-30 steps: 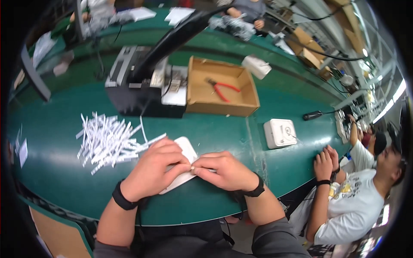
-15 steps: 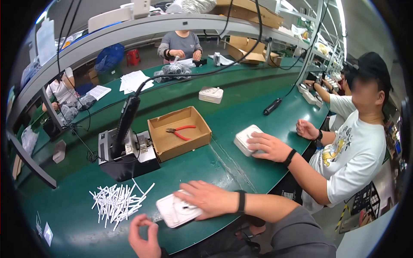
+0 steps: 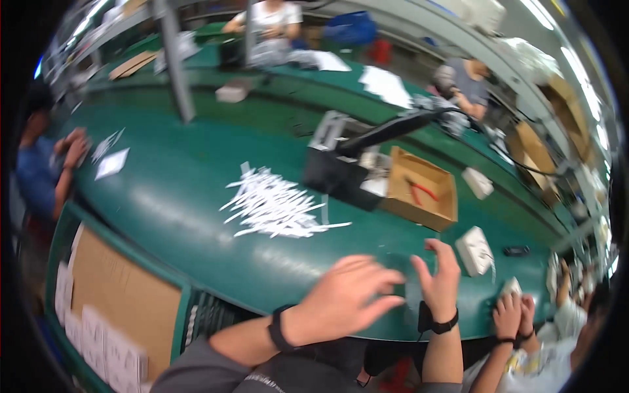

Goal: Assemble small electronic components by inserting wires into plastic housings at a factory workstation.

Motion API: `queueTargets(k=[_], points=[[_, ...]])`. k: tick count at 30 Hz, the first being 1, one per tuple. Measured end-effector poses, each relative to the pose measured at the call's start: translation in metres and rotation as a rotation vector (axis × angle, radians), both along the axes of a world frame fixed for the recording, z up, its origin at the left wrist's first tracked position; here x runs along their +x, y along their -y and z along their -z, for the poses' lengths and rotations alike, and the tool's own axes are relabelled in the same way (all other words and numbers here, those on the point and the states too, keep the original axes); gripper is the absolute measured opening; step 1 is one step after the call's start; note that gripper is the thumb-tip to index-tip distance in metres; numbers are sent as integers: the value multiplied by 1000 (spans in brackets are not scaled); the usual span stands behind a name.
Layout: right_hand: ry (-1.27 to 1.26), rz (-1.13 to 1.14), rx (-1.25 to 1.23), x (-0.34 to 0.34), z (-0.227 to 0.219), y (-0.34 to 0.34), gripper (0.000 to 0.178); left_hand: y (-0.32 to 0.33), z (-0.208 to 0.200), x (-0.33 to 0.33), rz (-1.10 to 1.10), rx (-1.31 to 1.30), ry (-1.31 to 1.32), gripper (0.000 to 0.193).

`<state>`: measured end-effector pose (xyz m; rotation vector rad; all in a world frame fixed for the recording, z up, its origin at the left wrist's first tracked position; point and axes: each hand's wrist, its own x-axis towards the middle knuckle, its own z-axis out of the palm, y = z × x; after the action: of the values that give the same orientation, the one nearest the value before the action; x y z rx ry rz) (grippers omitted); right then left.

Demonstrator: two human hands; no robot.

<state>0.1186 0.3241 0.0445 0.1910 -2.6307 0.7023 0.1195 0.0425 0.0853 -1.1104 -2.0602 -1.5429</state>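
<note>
My left hand [image 3: 350, 295] is over the near edge of the green table, its fingers loosely bent and apart, with nothing visible in them. Beside it, my right hand [image 3: 438, 278] is raised, thumb and fingers spread, and appears to hold nothing. A white box [image 3: 475, 251] with rounded corners lies just right of my right hand, apart from it. Ahead of my left hand is a loose pile of thin white strips [image 3: 272, 203]. A cardboard tray [image 3: 419, 206] with red-handled pliers [image 3: 422, 190] stands beyond my hands. Motion blur softens the picture.
Left of the tray stands a black and grey machine [image 3: 341, 170]. An open carton [image 3: 124, 288] with white packages sits at the lower left. At the right, a co-worker's hands [image 3: 511, 314] handle a white object. Another white box [image 3: 477, 183] lies farther back.
My right hand has let go of the white box, which now lies to its right. My view has swung left, bringing the carton and another person into sight.
</note>
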Motion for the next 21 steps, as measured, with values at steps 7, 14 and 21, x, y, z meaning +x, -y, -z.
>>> queueTargets(k=[7,14,21], points=[[-149,-442,-146,-113,128,10,46,9,-125,-31,-265,-510,-491,28],[267,-448,47,-124,42,93,11,218,-174,-6,-676,-1141,-503,36],[198,-516,-30,-114,39,112,9,418,-81,177,-1037,-1169,435,43]])
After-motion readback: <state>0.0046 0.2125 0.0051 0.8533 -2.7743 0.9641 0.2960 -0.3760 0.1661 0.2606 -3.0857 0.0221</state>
